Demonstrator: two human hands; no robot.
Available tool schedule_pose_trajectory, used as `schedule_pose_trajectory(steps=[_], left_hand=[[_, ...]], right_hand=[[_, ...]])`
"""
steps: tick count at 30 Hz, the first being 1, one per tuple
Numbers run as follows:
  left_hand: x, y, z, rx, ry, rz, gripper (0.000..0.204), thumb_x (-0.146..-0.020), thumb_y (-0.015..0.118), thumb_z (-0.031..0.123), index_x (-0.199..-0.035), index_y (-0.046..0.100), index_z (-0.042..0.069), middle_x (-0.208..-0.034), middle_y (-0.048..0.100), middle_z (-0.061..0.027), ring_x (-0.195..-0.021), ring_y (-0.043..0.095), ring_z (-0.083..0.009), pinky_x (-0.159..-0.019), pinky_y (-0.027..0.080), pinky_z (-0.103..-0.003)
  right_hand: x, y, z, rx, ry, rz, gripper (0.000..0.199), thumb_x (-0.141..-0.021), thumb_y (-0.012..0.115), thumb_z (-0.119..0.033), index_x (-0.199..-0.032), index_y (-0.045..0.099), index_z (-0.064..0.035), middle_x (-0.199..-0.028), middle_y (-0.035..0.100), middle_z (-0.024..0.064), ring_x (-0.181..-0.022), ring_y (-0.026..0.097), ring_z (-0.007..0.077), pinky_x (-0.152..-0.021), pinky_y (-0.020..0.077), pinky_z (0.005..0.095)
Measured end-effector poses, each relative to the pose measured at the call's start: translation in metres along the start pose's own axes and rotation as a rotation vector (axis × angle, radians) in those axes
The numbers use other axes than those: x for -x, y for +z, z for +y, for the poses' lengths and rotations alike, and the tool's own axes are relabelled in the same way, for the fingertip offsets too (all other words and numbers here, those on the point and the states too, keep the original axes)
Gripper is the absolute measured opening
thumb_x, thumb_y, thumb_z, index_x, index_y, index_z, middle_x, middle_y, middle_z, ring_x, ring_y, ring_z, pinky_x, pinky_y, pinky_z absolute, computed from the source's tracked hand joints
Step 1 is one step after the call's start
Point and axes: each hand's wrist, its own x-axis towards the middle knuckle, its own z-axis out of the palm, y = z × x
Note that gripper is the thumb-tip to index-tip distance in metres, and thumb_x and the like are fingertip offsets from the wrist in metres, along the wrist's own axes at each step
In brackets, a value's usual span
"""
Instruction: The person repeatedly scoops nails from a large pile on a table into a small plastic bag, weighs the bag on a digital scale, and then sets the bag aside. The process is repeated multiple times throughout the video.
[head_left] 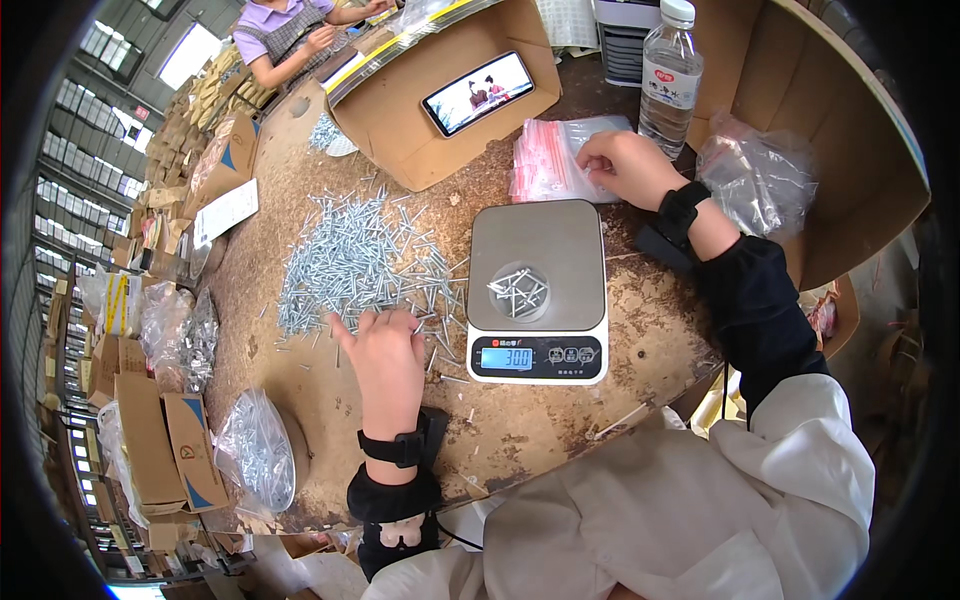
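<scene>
Left of the middle, a loose pile of silver screws [355, 255] is spread over the worn table. At its near edge, my left hand [383, 355] rests with fingers apart and bent down onto the screws; no screw shows in its grasp. My right hand [635, 165] is at a stack of clear zip bags [545, 165] with red-edged tops, its fingertips closed at the bags' right side. Between the hands stands a digital scale [580, 240] with a lit display. On its plate is a small clear round dish [497, 300] holding several screws.
Behind the scale, a phone [480, 93] playing video leans inside an open cardboard box [400, 150]. A water bottle [672, 85] and crumpled clear plastic [755, 180] stand by my right arm. A bag of screws [258, 450] sits at lower left. Another person [285, 40] works at the far side.
</scene>
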Motion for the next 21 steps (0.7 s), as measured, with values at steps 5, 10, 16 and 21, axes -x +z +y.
schedule_pose_trajectory(steps=[5,10,16,21], left_hand=[[0.003,0.009,-0.01,0.01,-0.03,0.048,0.013,-0.076,0.07,0.003,-0.087,0.067,0.009,-0.084,0.066,-0.0049,-0.091,0.06,-0.0262,-0.114,0.02,-0.063],[0.004,0.006,-0.018,0.106,-0.074,0.032,0.01,-0.079,0.07,0.005,-0.087,0.067,0.01,-0.079,0.065,-0.003,-0.09,0.061,-0.0256,-0.112,0.023,-0.061],[0.005,-0.006,-0.006,0.123,-0.02,-0.054,0.009,-0.078,0.074,0.01,-0.084,0.067,0.011,-0.078,0.065,-0.0006,-0.089,0.06,-0.0236,-0.112,0.024,-0.062],[0.007,-0.006,-0.002,0.06,0.017,-0.042,0.011,-0.076,0.076,0.012,-0.083,0.067,0.011,-0.079,0.066,-0.0011,-0.088,0.06,-0.0245,-0.112,0.024,-0.062]], right_hand=[[-0.001,0.001,0.001,-0.009,-0.006,-0.006,0.018,-0.078,0.063,-0.006,-0.093,0.072,-0.0078,-0.085,0.069,0.0132,-0.083,0.067,0.0317,-0.073,0.0518,0.0411],[-0.001,0.003,0.006,-0.006,-0.014,-0.002,0.018,-0.078,0.063,-0.006,-0.094,0.072,-0.0078,-0.086,0.07,0.0132,-0.084,0.067,0.032,-0.074,0.052,0.0411],[-0.001,0.001,0.002,-0.006,-0.013,-0.008,0.018,-0.078,0.063,-0.006,-0.095,0.072,-0.0072,-0.088,0.07,0.0131,-0.085,0.067,0.0315,-0.075,0.0523,0.0404],[0.0,0.0,0.003,-0.024,0.005,-0.017,0.019,-0.079,0.063,-0.006,-0.096,0.071,-0.0068,-0.089,0.07,0.013,-0.086,0.067,0.0314,-0.076,0.0527,0.0396]])
